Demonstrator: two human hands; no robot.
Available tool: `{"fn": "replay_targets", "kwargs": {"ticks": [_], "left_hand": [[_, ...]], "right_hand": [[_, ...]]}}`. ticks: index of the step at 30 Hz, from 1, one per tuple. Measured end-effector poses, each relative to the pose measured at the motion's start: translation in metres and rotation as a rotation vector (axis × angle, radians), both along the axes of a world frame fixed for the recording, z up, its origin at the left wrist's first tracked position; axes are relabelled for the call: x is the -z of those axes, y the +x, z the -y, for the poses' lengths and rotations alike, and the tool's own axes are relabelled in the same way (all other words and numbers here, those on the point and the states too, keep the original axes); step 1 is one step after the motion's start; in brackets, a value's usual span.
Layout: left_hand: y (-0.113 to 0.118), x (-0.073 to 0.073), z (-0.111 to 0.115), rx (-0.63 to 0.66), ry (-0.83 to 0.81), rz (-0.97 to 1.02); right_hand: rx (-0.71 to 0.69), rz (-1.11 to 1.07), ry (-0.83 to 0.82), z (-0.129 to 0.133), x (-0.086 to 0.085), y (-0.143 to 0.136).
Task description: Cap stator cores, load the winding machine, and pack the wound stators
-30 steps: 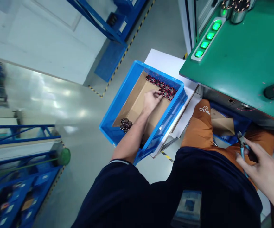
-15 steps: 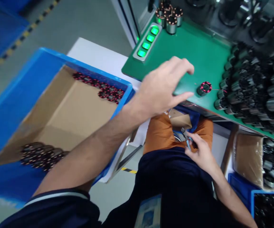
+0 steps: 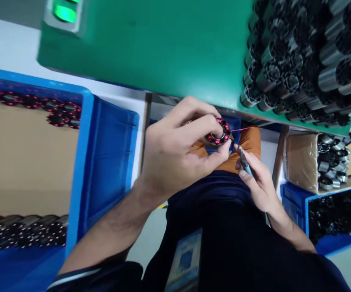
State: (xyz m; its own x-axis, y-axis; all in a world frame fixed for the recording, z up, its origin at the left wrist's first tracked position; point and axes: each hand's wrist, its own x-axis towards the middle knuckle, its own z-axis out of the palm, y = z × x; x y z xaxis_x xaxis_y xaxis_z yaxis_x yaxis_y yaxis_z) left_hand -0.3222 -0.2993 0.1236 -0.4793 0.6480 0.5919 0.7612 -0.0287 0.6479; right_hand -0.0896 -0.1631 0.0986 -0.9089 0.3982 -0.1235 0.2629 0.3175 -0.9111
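Note:
My left hand (image 3: 175, 150) has its fingers and thumb closed round a wound motor stator (image 3: 226, 129), a ring with pink-red copper windings. From its right side a thin pink wire (image 3: 240, 129) sticks out. My right hand (image 3: 262, 184) grips small blue-handled wire cutters (image 3: 243, 159), their dark jaws pointing up, just below and right of the stator. Both hands are over my lap, in front of the bench edge. The palm side of my left hand hides part of the stator.
A green bench top (image 3: 163, 44) carries a dense stack of metal cylinders (image 3: 292, 81) at right. To the left, a blue crate (image 3: 79, 170) holds rows of stators. At lower right are a cardboard box (image 3: 301, 160) of metal rings and a blue bin (image 3: 293, 198) of black parts.
My left hand has picked the stator off the green bench and brought it over my lap. My right hand's cutters are now close to it. The view has shifted closer to the bench.

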Motion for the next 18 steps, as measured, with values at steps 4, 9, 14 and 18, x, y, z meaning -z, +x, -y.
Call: {"fn": "replay_targets", "kwargs": {"ticks": [4,9,14,18], "left_hand": [[0.019,0.001,0.007,-0.058,-0.081,0.035],[0.020,0.002,0.011,-0.082,-0.099,0.052],[0.024,0.001,0.011,-0.067,-0.076,0.177],[0.024,0.003,0.012,-0.047,-0.048,0.196]], "right_hand": [[-0.016,-0.088,-0.006,0.000,-0.008,-0.013],[-0.045,-0.092,0.003,-0.002,-0.009,-0.019],[-0.052,-0.069,0.001,-0.003,-0.009,-0.018],[-0.044,-0.087,-0.004,-0.002,-0.009,-0.017]]}}
